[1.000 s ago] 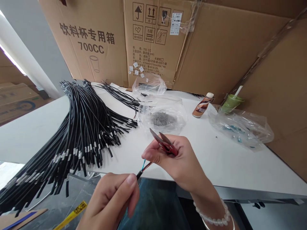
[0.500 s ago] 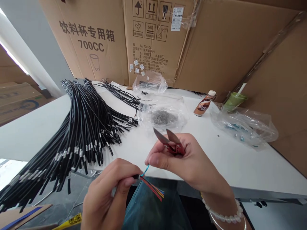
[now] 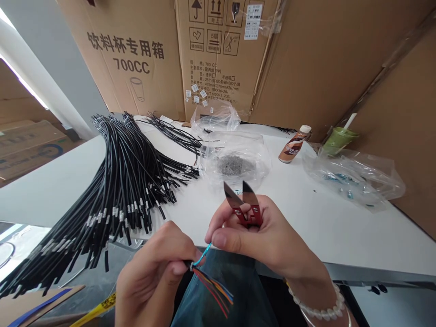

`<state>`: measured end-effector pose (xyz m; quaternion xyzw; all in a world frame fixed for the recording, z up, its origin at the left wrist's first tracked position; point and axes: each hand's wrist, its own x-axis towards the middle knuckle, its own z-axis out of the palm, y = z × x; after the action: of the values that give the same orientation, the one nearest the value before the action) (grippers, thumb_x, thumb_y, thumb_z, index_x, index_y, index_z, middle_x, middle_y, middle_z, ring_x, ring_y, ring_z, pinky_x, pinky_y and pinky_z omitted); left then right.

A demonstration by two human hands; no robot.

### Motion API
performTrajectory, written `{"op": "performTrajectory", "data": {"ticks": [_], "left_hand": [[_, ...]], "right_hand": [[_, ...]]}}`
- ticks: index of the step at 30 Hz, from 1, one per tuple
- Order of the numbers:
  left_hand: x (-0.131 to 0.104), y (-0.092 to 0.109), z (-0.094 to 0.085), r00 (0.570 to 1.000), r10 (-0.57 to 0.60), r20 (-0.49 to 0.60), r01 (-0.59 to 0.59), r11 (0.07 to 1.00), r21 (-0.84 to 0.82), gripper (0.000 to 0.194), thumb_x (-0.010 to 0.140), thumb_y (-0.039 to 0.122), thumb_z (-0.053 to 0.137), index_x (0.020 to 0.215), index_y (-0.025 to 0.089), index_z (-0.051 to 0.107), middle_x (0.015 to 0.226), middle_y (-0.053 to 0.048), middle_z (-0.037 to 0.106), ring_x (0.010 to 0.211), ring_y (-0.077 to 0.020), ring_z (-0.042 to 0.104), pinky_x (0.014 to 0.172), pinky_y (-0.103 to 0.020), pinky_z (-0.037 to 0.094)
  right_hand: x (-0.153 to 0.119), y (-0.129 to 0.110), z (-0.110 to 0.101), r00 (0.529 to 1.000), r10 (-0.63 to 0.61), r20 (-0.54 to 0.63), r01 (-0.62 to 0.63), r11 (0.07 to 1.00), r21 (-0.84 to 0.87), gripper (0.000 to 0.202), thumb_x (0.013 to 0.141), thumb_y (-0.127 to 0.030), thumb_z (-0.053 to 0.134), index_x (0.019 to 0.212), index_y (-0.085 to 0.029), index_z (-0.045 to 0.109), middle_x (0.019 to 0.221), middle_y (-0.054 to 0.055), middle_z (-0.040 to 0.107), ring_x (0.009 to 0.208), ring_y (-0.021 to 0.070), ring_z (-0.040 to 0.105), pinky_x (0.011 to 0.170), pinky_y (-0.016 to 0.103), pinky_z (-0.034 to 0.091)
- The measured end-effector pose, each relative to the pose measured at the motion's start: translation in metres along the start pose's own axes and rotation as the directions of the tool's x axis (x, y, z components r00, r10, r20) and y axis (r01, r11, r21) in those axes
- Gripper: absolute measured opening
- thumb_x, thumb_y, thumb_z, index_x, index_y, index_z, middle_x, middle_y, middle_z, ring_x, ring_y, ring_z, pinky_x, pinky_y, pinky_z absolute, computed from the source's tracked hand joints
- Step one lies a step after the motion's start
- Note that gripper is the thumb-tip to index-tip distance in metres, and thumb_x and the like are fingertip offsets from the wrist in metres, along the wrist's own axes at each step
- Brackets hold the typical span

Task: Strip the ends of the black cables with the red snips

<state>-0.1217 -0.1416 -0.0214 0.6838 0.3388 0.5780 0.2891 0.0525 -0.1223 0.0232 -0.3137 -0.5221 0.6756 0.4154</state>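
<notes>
Surface (image 3: 293,227) stretches mostly bare in the head view to the right of my right grip (image 3: 262,238); its near edge passes below that wrist, and a heap of black cables (image 3: 126,168) spills over it at left. I count one bottle (image 3: 292,145), one green cup (image 3: 339,140), three clear bags (image 3: 260,141) and one pair of red snips (image 3: 254,215); the heap is too dense to count. My left grip (image 3: 153,268) is closed around a black cable (image 3: 188,264), on the near side of that edge, its end fanning into thin wires (image 3: 214,285) of red, orange and blue. My right grip pinches a cyan strand (image 3: 203,255) there and also holds the snips, blades spread.
</notes>
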Motion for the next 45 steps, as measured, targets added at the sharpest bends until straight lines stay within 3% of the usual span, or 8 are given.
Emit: {"op": "performTrajectory", "data": {"ticks": [9,13,18,21,26,31,35,45], "left_hand": [[0.002,0.001,0.0,0.999,0.033,-0.011,-0.033,0.999,0.042,0.018,0.092,0.036,0.054,0.08,0.029,0.065,0.062,0.005,0.06,0.055,-0.0126,0.049,0.05,-0.025,0.041],[-0.001,-0.001,-0.002,0.999,0.028,0.028,-0.031,0.995,0.092,0.011,0.09,0.024,0.056,0.087,0.029,0.066,0.073,0.004,0.066,0.063,-0.014,0.054,0.056,-0.027,0.042],[-0.003,-0.002,-0.002,0.997,0.08,0.017,-0.082,0.982,0.168,0.019,0.083,0.011,0.059,0.091,0.027,0.066,0.079,0.004,0.068,0.066,-0.0143,0.055,0.062,-0.028,0.044],[-0.005,0.0,-0.001,0.998,0.06,0.019,-0.062,0.978,0.198,0.018,0.085,0.011,0.058,0.09,0.028,0.064,0.08,0.005,0.067,0.067,-0.0134,0.056,0.064,-0.028,0.045],[-0.006,0.001,-0.001,1.0,0.007,0.003,-0.007,0.977,0.215,0.018,0.087,0.014,0.057,0.092,0.029,0.064,0.081,0.007,0.066,0.072,-0.0119,0.059,0.065,-0.024,0.043],[-0.003,0.005,0.002,0.991,-0.112,-0.076,0.122,0.982,0.145,0.016,0.088,0.017,0.058,0.08,0.029,0.065,0.071,0.008,0.063,0.064,-0.0098,0.055,0.058,-0.02,0.041],[-0.004,0.003,0.0,0.983,-0.177,-0.045,0.18,0.981,0.065,0.016,0.089,0.025,0.06,0.075,0.028,0.066,0.063,0.007,0.061,0.058,-0.0089,0.055,0.055,-0.016,0.044],[-0.003,-0.008,-0.004,0.931,-0.356,0.08,0.364,0.898,-0.245,0.025,0.088,0.042,0.062,0.072,0.026,0.072,0.048,0.004,0.06,0.046,-0.0076,0.055,0.048,-0.013,0.045]], "right_hand": [[-0.003,0.003,-0.003,1.0,-0.022,-0.022,0.021,0.998,-0.067,0.015,0.073,-0.022,0.08,0.077,-0.016,0.068,0.05,-0.01,0.031,0.048,0.005,0.024,0.043,0.022,0.018],[-0.007,0.0,-0.002,0.994,-0.043,-0.1,0.027,0.988,-0.151,0.013,0.072,-0.022,0.08,0.077,-0.017,0.069,0.052,-0.009,0.029,0.049,0.0055,0.023,0.043,0.023,0.016],[-0.012,-0.009,0.008,0.979,-0.015,-0.204,-0.019,0.986,-0.163,0.017,0.066,-0.02,0.084,0.069,-0.019,0.068,0.049,-0.009,0.029,0.048,0.0056,0.023,0.041,0.022,0.017],[-0.013,-0.012,0.013,0.977,-0.031,-0.211,0.006,0.993,-0.12,0.02,0.06,-0.014,0.086,0.068,-0.019,0.069,0.051,-0.008,0.043,0.047,0.005,0.033,0.042,0.019,0.028],[-0.012,-0.015,0.014,0.983,-0.006,-0.184,-0.013,0.995,-0.102,0.015,0.068,-0.008,0.08,0.073,-0.02,0.071,0.071,-0.003,0.065,0.064,0.0085,0.056,0.057,0.016,0.045],[-0.008,-0.019,0.012,0.984,0.016,-0.178,-0.034,0.995,-0.094,0.012,0.073,-0.008,0.076,0.073,-0.018,0.07,0.059,-0.006,0.056,0.054,0.0051,0.047,0.05,0.015,0.04],[-0.002,-0.02,0.006,0.993,0.032,-0.115,-0.047,0.99,-0.135,0.01,0.073,-0.016,0.078,0.073,-0.018,0.069,0.056,-0.007,0.049,0.05,0.0048,0.037,0.044,0.018,0.03],[0.013,-0.016,-0.003,1.0,0.011,-0.005,-0.011,0.994,-0.112,0.015,0.068,-0.028,0.084,0.072,-0.017,0.074,0.065,-0.002,0.06,0.062,0.0096,0.047,0.057,0.023,0.038]]}}
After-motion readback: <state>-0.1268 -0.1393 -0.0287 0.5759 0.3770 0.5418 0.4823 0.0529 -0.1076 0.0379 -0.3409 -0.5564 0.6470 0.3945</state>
